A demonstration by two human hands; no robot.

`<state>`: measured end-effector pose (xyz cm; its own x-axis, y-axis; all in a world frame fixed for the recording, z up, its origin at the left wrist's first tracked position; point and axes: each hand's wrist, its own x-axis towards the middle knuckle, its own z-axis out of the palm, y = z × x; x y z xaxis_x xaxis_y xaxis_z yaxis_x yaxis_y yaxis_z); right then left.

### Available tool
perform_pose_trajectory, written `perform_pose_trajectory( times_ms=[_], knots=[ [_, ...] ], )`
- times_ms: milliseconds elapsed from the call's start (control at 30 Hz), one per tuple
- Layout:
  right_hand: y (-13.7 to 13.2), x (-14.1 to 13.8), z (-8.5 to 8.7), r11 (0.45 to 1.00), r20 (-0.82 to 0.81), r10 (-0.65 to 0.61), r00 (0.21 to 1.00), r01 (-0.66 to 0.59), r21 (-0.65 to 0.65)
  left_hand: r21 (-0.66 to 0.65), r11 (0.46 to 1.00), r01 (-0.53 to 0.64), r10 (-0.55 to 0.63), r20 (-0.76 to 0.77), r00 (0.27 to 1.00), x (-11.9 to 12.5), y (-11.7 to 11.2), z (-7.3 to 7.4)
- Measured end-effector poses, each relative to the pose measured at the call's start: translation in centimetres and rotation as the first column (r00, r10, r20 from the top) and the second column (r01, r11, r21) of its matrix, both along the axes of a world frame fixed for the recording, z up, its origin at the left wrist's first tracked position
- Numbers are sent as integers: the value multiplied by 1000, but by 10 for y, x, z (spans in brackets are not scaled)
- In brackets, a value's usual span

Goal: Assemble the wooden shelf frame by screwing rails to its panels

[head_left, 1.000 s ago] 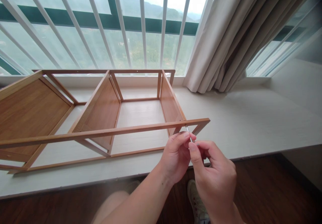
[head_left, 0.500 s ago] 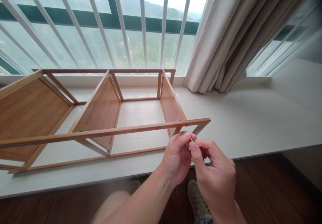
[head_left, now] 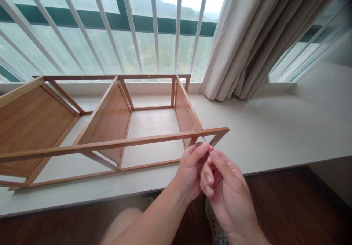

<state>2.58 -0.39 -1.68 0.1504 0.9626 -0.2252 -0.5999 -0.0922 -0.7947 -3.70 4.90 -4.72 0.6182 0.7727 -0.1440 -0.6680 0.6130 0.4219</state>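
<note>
Below a barred window [head_left: 167, 50] runs a pale surface [head_left: 277, 135], carrying a wooden rack [head_left: 137, 141] on its side. The left hand [head_left: 192, 169] and right hand [head_left: 224, 184], nearly closed, pinch a thin metal rod [head_left: 204, 139] between thumb and fingers, its far end at the rack's near bar, close to the bar's right end.

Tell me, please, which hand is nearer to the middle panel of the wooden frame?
Left. The left hand is to the right of the middle panel; the right hand lies farther right, beyond the left hand.
</note>
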Motion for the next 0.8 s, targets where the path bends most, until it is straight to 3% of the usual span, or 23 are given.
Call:
perform_pose_trajectory(
  times_ms=[133,267,500,667,800],
  knots=[
    [-1,1,-9,995,178,-91,980,84,48,38,999,-20,22,-50,998,0,-3,4],
    [-3,0,-14,984,406,-174,897,141,110,60,998,4,0,-54,999,-2,-3,3],
    [-4,-3,-8,947,694,-320,645,193,258,0,1000,-4,4,32,999,-3,-2,-1],
    [-4,1,-8,926,800,-378,466,200,321,-70,997,-12,17,68,998,-2,-3,3],
    [-7,9,-9,919,857,-393,333,177,352,-49,999,-7,10,50,999,-2,-1,5]
  ],
)
